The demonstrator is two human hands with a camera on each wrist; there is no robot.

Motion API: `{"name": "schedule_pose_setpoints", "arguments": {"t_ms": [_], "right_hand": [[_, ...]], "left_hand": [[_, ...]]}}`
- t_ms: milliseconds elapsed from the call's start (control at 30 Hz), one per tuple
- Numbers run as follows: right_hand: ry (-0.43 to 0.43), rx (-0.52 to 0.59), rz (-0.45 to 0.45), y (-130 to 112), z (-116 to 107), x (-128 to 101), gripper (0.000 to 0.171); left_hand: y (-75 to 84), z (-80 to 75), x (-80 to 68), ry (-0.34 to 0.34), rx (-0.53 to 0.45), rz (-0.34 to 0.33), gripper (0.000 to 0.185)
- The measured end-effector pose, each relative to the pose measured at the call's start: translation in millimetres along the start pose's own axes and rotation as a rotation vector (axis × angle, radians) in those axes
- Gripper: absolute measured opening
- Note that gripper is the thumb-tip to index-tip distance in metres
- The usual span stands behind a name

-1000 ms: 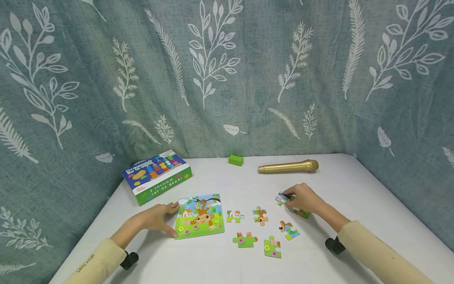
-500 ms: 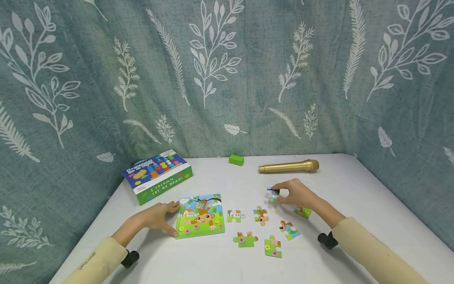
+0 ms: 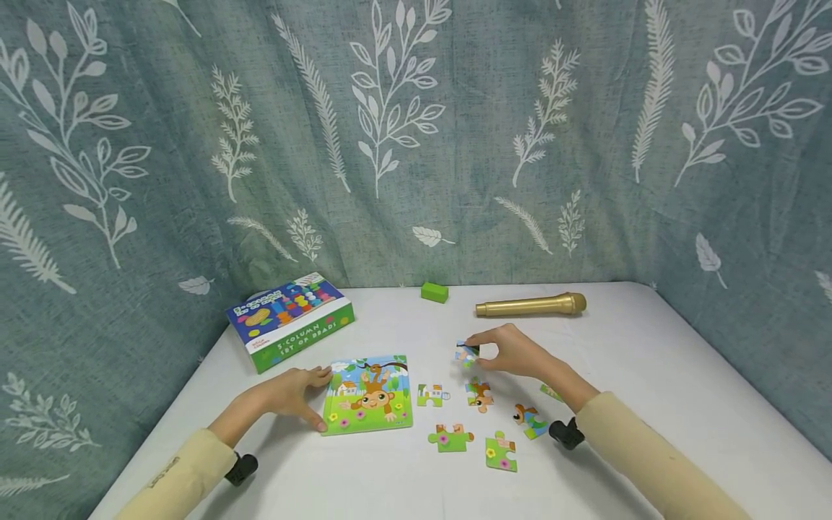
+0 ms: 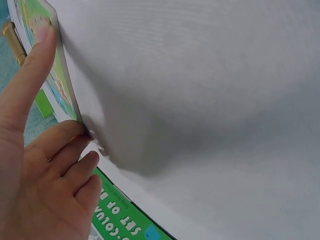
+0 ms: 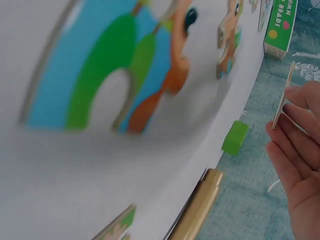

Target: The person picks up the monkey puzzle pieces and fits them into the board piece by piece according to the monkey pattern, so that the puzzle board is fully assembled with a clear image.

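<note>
My right hand (image 3: 516,354) pinches a jigsaw piece (image 3: 464,352) between thumb and fingers, up beyond the loose pieces. In the right wrist view that same piece (image 5: 289,75) appears edge-on. My left hand (image 3: 292,396) rests at the left side of a square monkey picture puzzle (image 3: 370,426), thumb on its near corner and a finger at its far end; the remaining fingers (image 4: 82,170) bend loosely. Between the hands lie a house piece (image 3: 429,395), a monkey-face piece (image 3: 479,396), a bird piece (image 3: 529,421) and flower pieces (image 3: 451,438).
A bead-set box (image 3: 289,321) stands at the back left. At the rear of the white table (image 3: 364,484) are a green block (image 3: 435,292) and a gold microphone (image 3: 529,306). Another green piece (image 3: 551,392) is partly covered by the right forearm.
My right hand has moved left across the table with the jigsaw piece, from the right side to above the monkey-face piece. The left hand stays at the picture puzzle.
</note>
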State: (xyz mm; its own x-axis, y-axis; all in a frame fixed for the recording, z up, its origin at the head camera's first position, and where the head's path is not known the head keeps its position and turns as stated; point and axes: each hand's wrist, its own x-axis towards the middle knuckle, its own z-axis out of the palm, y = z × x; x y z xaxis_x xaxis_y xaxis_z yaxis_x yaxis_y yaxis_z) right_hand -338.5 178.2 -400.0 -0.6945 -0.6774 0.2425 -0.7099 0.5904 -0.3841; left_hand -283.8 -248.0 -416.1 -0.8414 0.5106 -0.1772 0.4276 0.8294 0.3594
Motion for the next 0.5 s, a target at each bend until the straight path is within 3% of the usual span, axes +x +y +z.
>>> {"name": "schedule_pose_setpoints", "arguments": {"t_ms": [500], "right_hand": [[-0.076, 0.090, -0.077, -35, 20, 39, 0.034]], "left_hand": [[-0.3, 0.4, 3.3, -0.001, 0.018, -0.058, 0.098]]}}
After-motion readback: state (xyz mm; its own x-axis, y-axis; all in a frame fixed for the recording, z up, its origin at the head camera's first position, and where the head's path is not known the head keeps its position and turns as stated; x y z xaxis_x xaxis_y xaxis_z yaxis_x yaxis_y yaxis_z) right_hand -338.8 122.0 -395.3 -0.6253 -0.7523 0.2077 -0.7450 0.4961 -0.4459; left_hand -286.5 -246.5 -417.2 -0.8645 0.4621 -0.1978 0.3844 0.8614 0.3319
